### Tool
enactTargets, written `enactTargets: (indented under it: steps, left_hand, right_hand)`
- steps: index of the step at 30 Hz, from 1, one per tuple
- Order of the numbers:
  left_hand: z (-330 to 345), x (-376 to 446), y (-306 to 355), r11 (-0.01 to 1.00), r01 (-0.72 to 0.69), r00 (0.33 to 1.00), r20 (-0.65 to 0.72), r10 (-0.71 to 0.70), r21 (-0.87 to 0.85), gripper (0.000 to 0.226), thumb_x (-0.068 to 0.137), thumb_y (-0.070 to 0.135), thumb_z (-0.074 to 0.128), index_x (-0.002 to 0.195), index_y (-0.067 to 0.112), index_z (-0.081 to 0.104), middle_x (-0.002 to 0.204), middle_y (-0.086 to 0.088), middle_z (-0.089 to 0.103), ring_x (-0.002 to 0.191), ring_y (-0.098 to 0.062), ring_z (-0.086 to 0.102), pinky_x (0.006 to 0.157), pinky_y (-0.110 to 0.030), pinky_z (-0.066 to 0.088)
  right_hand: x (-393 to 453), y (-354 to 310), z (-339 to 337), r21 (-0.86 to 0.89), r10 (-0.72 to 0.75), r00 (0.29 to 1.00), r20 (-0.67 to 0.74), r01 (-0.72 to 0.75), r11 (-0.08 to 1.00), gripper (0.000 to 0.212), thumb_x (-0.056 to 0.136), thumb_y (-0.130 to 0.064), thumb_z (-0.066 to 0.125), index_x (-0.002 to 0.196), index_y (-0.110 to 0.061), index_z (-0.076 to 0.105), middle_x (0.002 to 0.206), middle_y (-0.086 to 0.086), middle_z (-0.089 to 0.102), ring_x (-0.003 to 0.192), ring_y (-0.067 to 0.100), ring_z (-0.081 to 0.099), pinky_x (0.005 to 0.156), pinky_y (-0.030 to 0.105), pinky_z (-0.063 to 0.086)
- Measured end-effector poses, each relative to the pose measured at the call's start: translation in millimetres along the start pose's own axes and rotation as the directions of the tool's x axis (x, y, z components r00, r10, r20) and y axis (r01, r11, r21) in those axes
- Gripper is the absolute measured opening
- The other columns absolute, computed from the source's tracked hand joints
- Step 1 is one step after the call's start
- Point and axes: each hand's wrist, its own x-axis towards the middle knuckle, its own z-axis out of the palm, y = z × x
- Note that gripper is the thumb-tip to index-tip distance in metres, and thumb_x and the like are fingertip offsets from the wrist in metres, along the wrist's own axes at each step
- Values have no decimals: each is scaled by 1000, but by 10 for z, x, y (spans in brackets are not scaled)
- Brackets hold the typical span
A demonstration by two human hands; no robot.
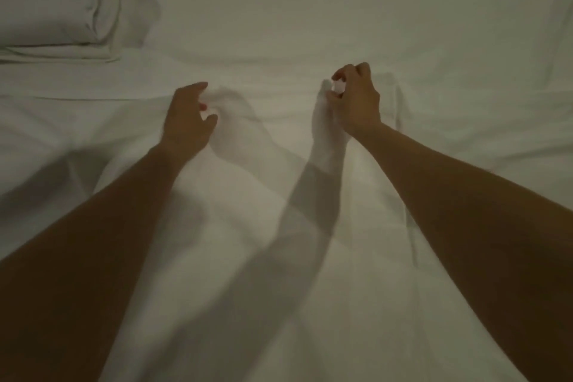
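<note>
A white bed sheet (279,25) covers the whole mattress, creased in places. My right hand (356,102) pinches a fold of the sheet between thumb and curled fingers. It holds the fold up in a narrow ridge (327,133) that runs back toward me. My left hand (186,118) hovers just over the sheet to the left, blurred. Its fingers are curved, the thumb is apart from them, and no cloth shows in its grasp. Both forearms are bare and reach forward, and their shadows fall on the sheet between them.
A white pillow (52,0) lies at the far left corner on a folded edge of bedding (55,54). Flat sheet stretches ahead and to the right of the hands. The light is dim.
</note>
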Motion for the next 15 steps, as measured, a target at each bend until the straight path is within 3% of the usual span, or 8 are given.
enactTargets:
  steps: [2, 6, 10, 15]
  left_hand:
    - [-86, -79, -52, 999, 43, 999, 32, -43, 23, 55, 87, 4, 63, 138, 1, 43, 136, -21, 44, 104, -31, 59, 95, -17, 33]
    - [-301, -333, -279, 992, 23, 992, 123, -38, 120, 61, 88, 13, 62, 141, -3, 37, 143, -26, 38, 123, -41, 47, 108, -46, 35]
    - [-534, -532, -520, 982, 83, 982, 154, -109, 168, 69, 94, 21, 58, 151, 9, 21, 159, -12, 15, 147, -26, 14, 118, -38, 18]
    - [-1014, -750, -941, 970, 159, 972, 142, -186, 186, 68, 97, 25, 52, 153, 13, 16, 160, -9, 10, 147, -21, 10, 118, -33, 12]
  right_hand:
    - [-191, -98, 54, -20, -123, 992, 28, 124, 992, 19, 91, -12, 52, 107, -9, 60, 114, 9, 55, 94, 25, 60, 83, 30, 40]
    - [-615, -361, 291, -32, -265, 943, 201, 276, 961, 17, 89, -5, 54, 96, -9, 69, 101, 10, 65, 92, 28, 61, 81, 31, 42]
    - [-960, -766, 558, 74, -175, 954, 244, 162, 984, 17, 87, -4, 60, 95, -8, 74, 97, 8, 70, 90, 21, 63, 83, 25, 47]
    - [-1333, -1326, 910, 106, -116, 952, 285, 89, 990, 25, 88, -5, 51, 104, -8, 71, 97, 12, 71, 92, 26, 65, 84, 33, 50]
